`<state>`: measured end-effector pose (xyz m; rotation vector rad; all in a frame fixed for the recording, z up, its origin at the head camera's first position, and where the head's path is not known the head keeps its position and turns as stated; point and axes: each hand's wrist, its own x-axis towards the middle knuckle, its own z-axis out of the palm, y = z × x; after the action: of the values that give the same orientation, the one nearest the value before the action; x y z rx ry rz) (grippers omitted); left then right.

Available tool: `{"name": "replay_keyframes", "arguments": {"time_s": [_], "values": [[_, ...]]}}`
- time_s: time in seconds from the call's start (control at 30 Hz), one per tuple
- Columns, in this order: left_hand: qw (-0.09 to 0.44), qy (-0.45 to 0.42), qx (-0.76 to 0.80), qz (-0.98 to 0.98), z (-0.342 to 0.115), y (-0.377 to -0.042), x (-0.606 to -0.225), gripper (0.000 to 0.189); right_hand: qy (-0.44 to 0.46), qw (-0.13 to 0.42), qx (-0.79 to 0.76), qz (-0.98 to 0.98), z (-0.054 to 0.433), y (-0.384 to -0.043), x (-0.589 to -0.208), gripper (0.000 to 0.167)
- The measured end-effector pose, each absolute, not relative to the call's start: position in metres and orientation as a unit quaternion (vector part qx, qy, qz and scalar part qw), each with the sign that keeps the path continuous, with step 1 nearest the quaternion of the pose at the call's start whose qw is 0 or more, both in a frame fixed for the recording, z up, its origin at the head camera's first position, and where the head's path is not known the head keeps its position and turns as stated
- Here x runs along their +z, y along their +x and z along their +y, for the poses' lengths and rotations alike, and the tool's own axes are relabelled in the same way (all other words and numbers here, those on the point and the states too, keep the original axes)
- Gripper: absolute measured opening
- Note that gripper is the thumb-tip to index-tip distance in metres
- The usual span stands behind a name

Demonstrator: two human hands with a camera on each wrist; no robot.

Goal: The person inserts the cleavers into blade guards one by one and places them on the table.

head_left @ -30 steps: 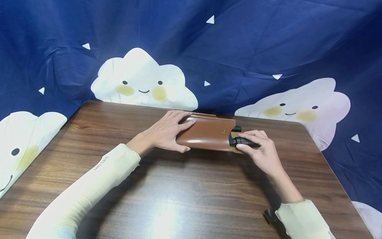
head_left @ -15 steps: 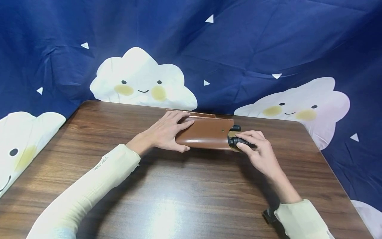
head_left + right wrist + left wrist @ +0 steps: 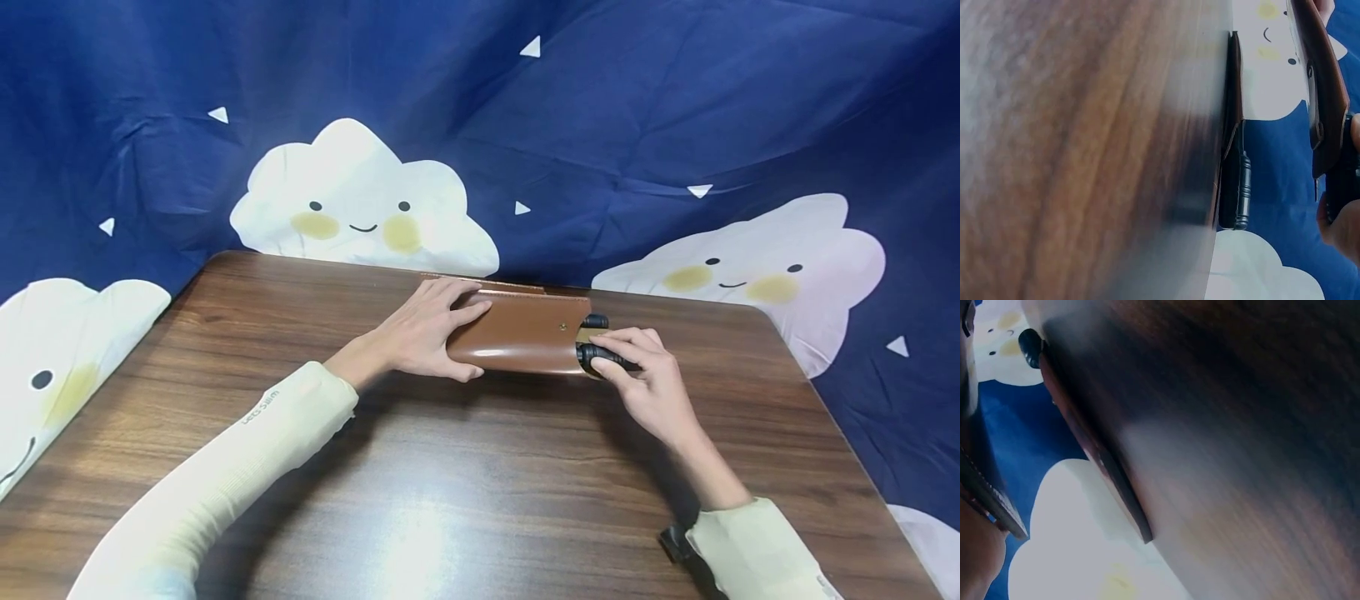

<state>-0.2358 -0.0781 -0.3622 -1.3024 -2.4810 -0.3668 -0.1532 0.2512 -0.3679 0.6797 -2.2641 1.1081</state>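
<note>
In the head view, my left hand (image 3: 431, 333) grips the left end of a brown leather case (image 3: 517, 337) with spread fingers and thumb. The case has stitched edges and a small metal stud near its open right end. My right hand (image 3: 656, 379) pinches a black ribbed handle (image 3: 603, 358) that sticks partly out of that opening; the rest is hidden inside. From the right wrist, the held case (image 3: 1329, 81) and black handle (image 3: 1344, 172) show raised off the table. The left wrist view catches the same case (image 3: 988, 490) at its left edge.
Behind lies a second brown case (image 3: 1233, 87) on the dark wooden table (image 3: 487, 467), near its back edge, with a black ribbed end (image 3: 1235, 194) projecting. A blue curtain (image 3: 600, 125) with white clouds hangs behind the table.
My right hand has moved slightly left, and the black handle has slid further into the brown case. The left hand keeps its grip in nearly the same place.
</note>
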Motion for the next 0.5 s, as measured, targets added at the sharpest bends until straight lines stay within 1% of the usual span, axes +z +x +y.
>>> {"name": "replay_keyframes", "arguments": {"time_s": [0.37, 0.5], "values": [[0.163, -0.459, -0.164, -0.858, -0.0712, -0.2355, -0.3672, 0.09, 0.242, 0.276, 0.412, -0.834, 0.2514, -0.1528, -0.3751, 0.031], [0.18, -0.457, -0.168, -0.855, -0.0712, -0.2376, -0.3672, 0.088, 0.245, 0.278, 0.414, -0.831, 0.2484, -0.1536, -0.3729, 0.031]]}}
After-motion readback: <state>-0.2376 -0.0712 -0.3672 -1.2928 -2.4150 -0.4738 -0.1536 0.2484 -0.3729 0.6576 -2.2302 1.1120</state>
